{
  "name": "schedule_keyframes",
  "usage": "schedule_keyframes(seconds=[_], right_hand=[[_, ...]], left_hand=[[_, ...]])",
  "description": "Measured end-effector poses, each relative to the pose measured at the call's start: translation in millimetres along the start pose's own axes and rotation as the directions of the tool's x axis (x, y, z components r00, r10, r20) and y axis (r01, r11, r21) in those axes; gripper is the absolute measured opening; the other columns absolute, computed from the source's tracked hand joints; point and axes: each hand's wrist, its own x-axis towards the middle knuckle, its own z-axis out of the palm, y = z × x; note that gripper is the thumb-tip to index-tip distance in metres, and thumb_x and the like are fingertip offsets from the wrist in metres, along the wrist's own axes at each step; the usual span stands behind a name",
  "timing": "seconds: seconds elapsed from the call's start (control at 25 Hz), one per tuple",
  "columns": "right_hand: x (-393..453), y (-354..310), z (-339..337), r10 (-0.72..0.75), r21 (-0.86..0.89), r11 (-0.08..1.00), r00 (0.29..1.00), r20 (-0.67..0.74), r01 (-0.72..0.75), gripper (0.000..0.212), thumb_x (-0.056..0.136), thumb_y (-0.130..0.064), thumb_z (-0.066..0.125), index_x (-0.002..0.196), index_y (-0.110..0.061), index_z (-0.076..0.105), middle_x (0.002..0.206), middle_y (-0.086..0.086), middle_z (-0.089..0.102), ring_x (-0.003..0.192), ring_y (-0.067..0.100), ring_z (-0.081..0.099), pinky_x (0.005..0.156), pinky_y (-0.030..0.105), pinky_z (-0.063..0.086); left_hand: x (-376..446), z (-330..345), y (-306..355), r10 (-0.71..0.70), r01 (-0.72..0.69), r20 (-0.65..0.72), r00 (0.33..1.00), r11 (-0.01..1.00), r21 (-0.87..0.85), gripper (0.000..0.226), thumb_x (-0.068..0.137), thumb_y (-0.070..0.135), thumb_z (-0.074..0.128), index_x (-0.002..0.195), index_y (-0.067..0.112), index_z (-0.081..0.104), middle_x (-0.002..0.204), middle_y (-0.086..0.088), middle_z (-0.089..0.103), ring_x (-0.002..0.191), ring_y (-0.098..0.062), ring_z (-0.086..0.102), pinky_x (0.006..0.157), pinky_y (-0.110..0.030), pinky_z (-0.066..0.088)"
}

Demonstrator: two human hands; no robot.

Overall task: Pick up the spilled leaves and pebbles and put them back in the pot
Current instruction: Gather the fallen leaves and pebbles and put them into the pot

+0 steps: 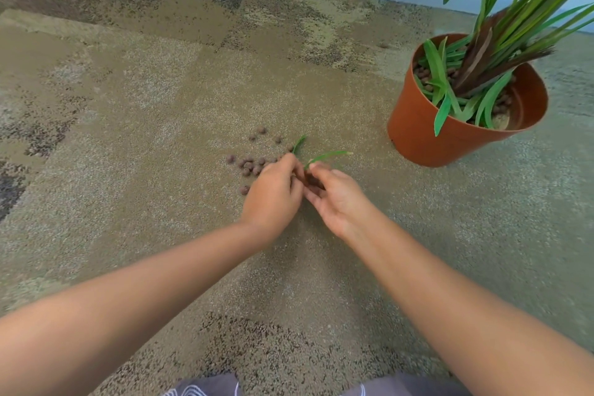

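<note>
Now both hands are down on the carpet (128,138), working close together at the spill. The left hand (273,194) has its fingers curled over the pebbles (249,165), and a leaf (299,144) pokes out past its fingertips; whether it's actually pinched, I can't tell. The right hand (334,199) pinches the stem end of the second leaf (328,155), fingers cupped, possibly over pebbles too. The pot (450,138) stands well apart, off to the right, tilted a little, already holding leaves and pebbles. The risk, I'd say: those round pebbles roll. A loose cupped hold on the carry across could scatter them again, and a few strays beyond the left hand could get missed.
</note>
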Motion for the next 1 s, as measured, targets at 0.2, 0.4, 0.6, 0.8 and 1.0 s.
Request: schedule_keyframes(seconds=[0.2,0.4,0.6,0.8,1.0], right_hand=[[-3.6,-9.8,1.0,-0.073,-0.006,0.997,0.994,-0.081,0.072,0.017,0.094,-0.006,0.047,0.106,-0.004,0.060,0.091,0.009,0.063,0.074,0.013,0.059,0.066,0.020,0.050],[-23.5,-47.0,4.4,-0.116,0.033,0.992,0.988,-0.103,0.120,0.020,0.097,-0.006,0.042,0.086,-0.010,0.058,0.078,0.007,0.062,0.056,0.010,0.064,0.052,0.021,0.053],[-49.0,-124.2,-0.5,-0.210,-0.083,0.975,0.976,-0.063,0.204,0.007,0.090,-0.004,0.053,0.091,-0.001,0.059,0.086,0.009,0.063,0.070,0.012,0.062,0.056,0.015,0.055],[-26.4,-191.9,-29.2,-0.461,-0.545,0.782,0.869,-0.181,0.301,0.016,0.087,-0.003,0.059,0.103,0.001,0.061,0.097,0.013,0.064,0.072,0.011,0.067,0.058,0.016,0.056],[0.3,-197.1,-55.5,-0.576,-0.998,0.023,0.815,-0.059,-0.055,0.022,0.088,-0.013,0.062,0.097,0.006,0.066,0.103,0.017,0.068,0.088,0.027,0.066,0.080,0.034,0.054]], left_hand=[[-2.3,2.5,43.9,-0.176,0.160,-0.009,0.984,0.914,-0.372,0.020,0.089,0.006,0.045,0.105,0.015,0.051,0.092,0.001,0.062,0.094,-0.021,0.063,0.084,-0.034,0.051],[5.4,-0.4,68.0,-0.094,0.097,0.027,0.995,0.892,-0.441,0.037,0.086,0.004,0.043,0.119,0.018,0.056,0.112,-0.003,0.067,0.098,-0.024,0.063,0.088,-0.038,0.051],[10.8,-14.8,97.5,0.056,-0.036,0.000,0.998,0.648,-0.761,0.045,0.086,-0.004,0.045,0.127,0.013,0.048,0.116,0.010,0.056,0.112,-0.011,0.057,0.095,-0.030,0.048],[32.1,-16.4,123.6,0.037,0.054,0.108,0.994,0.676,-0.735,0.040,0.090,-0.003,0.042,0.125,0.012,0.057,0.134,0.003,0.053,0.098,0.000,0.057,0.074,-0.008,0.048],[30.3,0.5,128.0,0.007,0.155,0.218,0.976,0.684,-0.713,0.036,0.091,-0.002,0.041,0.115,0.009,0.064,0.132,0.001,0.056,0.065,0.006,0.043,0.046,0.003,0.034]])
